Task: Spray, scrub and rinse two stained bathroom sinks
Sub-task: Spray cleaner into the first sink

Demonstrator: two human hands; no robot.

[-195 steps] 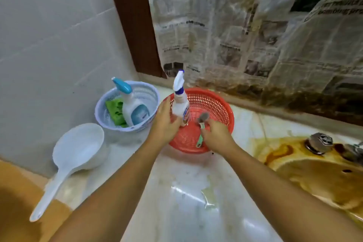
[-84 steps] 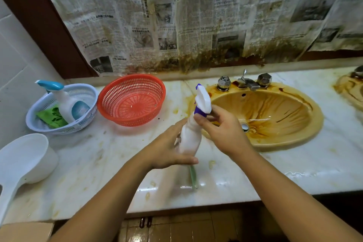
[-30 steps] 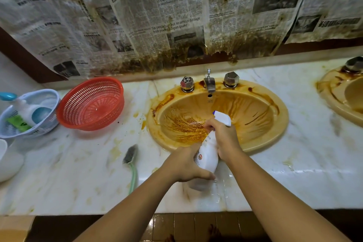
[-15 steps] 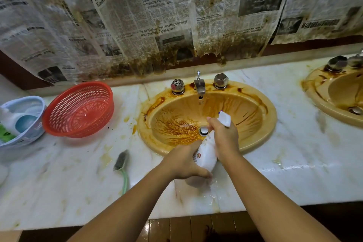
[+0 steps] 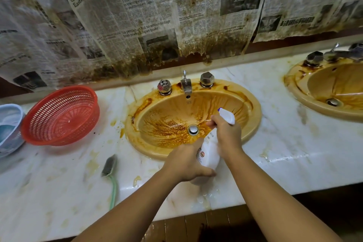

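1. The marble counter [image 5: 284, 143] has its front edge running just below the forearms. The open strip lies between that edge and the front rim of the near sink [image 5: 196, 104].
2. The second sink [image 5: 322, 88] sits well apart at the right, partly cut off by the frame.
3. The left hand [image 5: 184, 163] wraps closed around the lower body of the spray bottle [image 5: 209, 155].
4. The right hand [image 5: 225, 133] curls tight round the bottle's neck, below the sprayer head.
5. The bottle tilts forward, with its base over the counter strip and its head over the right side of the stained basin.
6. A brush [image 5: 110, 165] lies on the counter left of the sink.
7. A red basket [image 5: 60, 116] and a pale basket [image 5: 9, 129] stand farther left.
8. The tap [image 5: 186, 84] stands at the sink's back rim, and stained newspaper [image 5: 147, 15] hangs above.
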